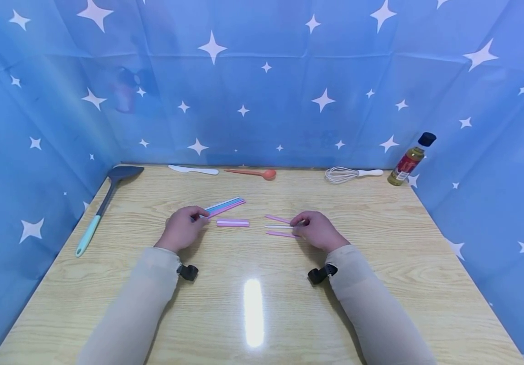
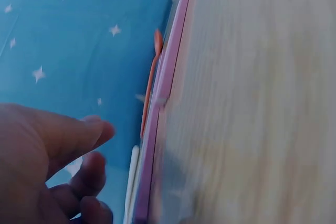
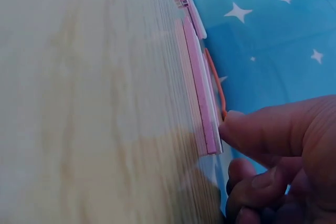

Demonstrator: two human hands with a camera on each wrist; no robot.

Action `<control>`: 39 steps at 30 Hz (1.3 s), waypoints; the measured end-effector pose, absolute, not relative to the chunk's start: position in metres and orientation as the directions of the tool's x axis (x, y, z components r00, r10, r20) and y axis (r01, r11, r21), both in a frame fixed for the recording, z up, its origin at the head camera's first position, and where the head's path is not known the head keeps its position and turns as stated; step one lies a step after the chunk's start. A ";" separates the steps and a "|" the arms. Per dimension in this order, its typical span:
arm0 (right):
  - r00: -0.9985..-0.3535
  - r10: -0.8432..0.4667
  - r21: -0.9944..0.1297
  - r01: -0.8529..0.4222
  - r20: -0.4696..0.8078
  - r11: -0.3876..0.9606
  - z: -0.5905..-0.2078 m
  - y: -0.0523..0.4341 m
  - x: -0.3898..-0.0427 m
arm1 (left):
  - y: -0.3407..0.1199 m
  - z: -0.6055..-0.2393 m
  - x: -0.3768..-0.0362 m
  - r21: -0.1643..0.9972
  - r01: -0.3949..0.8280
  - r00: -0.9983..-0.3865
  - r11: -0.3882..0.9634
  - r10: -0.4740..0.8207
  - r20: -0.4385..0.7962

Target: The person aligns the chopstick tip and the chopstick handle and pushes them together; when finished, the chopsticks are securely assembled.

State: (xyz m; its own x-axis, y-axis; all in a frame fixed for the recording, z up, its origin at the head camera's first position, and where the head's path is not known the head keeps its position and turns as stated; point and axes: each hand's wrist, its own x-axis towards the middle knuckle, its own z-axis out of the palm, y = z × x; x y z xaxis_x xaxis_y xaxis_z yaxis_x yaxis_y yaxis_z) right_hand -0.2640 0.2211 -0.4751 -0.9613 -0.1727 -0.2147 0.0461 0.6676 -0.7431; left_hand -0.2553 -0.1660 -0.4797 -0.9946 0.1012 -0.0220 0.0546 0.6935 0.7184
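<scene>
— Watching the sticks: the left hand (image 1: 183, 227) curls around a bundle of coloured sticks (image 1: 226, 205) near the tabletop's (image 1: 380, 243) middle, while the right hand (image 1: 317, 229) pinches the ends of three loose sticks (image 1: 278, 226).

— Risk?

— Probably slippage. Thin sticks could fan out or roll toward the short pink block (image 1: 233, 222) lying between both hands.

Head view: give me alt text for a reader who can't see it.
Two hands rest on a wooden table: the left hand grips a bundle of sticks, the right hand touches three loose sticks. Utensils and a bottle line the far edge.
</scene>
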 end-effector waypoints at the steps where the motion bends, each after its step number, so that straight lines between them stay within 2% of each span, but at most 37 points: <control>1: -0.961 -0.173 -0.740 0.044 -0.215 0.671 -0.476 0.221 -0.265 | -0.163 -0.479 -0.254 0.711 0.066 -0.992 0.700 0.123 -0.030; 8: -0.962 -0.167 -0.729 0.044 -0.215 0.683 -0.476 0.219 -0.264 | -0.149 -0.475 -0.247 0.666 0.104 -0.973 0.738 0.216 -0.087; 39: -0.960 -0.168 -0.712 0.044 -0.224 0.701 -0.474 0.216 -0.265 | -0.139 -0.474 -0.246 0.640 0.082 -0.968 0.764 0.213 -0.131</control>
State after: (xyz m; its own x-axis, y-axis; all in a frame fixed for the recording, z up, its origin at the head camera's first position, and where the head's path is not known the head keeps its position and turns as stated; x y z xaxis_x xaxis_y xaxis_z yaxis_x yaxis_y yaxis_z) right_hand -0.2651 0.2160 -0.4737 -0.9599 -0.1680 -0.2244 0.0436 0.7010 -0.7118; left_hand -0.2459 -0.1391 -0.4740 -0.9682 0.2132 -0.1310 0.0817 0.7641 0.6398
